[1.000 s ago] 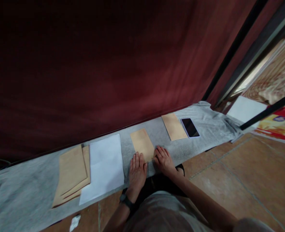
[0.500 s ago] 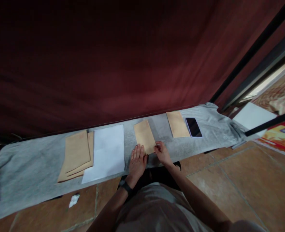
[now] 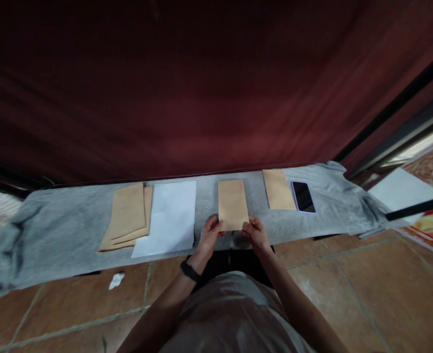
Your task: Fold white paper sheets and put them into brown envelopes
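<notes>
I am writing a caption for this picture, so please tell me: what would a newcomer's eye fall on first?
The left hand and right hand pinch the near corners of a brown envelope at the middle of the grey cloth. Behind it, a dark red curtain fills the upper half. A black phone lies further right.
</notes>
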The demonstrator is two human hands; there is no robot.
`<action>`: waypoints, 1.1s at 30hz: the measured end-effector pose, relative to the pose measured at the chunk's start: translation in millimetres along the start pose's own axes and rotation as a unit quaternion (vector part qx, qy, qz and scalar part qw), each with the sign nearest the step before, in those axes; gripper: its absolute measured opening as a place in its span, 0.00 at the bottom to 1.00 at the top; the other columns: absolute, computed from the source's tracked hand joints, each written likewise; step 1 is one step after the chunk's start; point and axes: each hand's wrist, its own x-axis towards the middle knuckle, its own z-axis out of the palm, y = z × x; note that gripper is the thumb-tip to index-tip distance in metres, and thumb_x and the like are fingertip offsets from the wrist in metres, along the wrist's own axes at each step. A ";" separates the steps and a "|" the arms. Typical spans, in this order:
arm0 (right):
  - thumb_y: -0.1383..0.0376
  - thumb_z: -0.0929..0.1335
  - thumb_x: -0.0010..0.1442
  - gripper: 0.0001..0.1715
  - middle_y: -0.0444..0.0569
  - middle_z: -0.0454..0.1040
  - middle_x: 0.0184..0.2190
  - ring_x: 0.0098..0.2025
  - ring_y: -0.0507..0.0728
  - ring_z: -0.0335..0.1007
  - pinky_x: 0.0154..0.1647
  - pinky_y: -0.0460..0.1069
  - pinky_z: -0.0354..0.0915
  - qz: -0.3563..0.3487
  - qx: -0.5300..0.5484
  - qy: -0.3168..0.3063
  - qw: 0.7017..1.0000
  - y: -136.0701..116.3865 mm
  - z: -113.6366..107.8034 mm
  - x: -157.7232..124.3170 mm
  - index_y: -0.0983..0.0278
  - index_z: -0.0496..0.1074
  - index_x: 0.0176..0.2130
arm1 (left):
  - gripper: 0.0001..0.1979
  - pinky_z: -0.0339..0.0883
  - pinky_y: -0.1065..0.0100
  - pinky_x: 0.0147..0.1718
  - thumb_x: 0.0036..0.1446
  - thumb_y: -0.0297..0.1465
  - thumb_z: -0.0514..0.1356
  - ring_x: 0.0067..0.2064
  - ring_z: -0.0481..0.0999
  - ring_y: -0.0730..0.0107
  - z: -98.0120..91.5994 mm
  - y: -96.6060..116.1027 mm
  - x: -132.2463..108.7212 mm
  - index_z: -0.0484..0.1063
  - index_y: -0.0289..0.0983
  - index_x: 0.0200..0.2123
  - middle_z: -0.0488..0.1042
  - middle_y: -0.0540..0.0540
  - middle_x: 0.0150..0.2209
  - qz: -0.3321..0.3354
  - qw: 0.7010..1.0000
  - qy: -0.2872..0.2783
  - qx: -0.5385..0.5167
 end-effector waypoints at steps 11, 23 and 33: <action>0.54 0.80 0.44 0.24 0.46 0.81 0.34 0.36 0.58 0.80 0.43 0.54 0.77 0.064 0.068 -0.071 0.993 -4.2 -14.4 -15.9 0.61 0.74 0.38 | 0.19 0.74 0.68 0.35 0.45 0.36 0.71 0.34 0.80 0.68 25.3 9.1 -5.4 0.77 0.36 0.40 0.82 0.46 0.37 -0.004 0.998 -0.051 -0.030; 0.47 0.81 0.38 0.27 0.50 0.79 0.23 0.25 0.56 0.77 0.33 0.50 0.76 0.055 0.021 -0.010 0.998 -4.5 -17.2 -3.1 0.67 0.78 0.25 | 0.23 0.73 0.68 0.34 0.47 0.40 0.70 0.32 0.80 0.67 30.6 5.2 -2.7 0.76 0.35 0.45 0.82 0.46 0.33 0.009 0.993 -0.102 0.054; 0.56 0.82 0.42 0.20 0.48 0.79 0.23 0.27 0.55 0.78 0.34 0.47 0.77 -0.002 0.060 0.081 0.995 -49.6 -61.0 39.0 0.65 0.75 0.25 | 0.21 0.74 0.66 0.31 0.47 0.44 0.67 0.30 0.80 0.65 9.0 -5.6 9.5 0.76 0.36 0.40 0.80 0.47 0.29 0.058 0.990 -0.076 0.106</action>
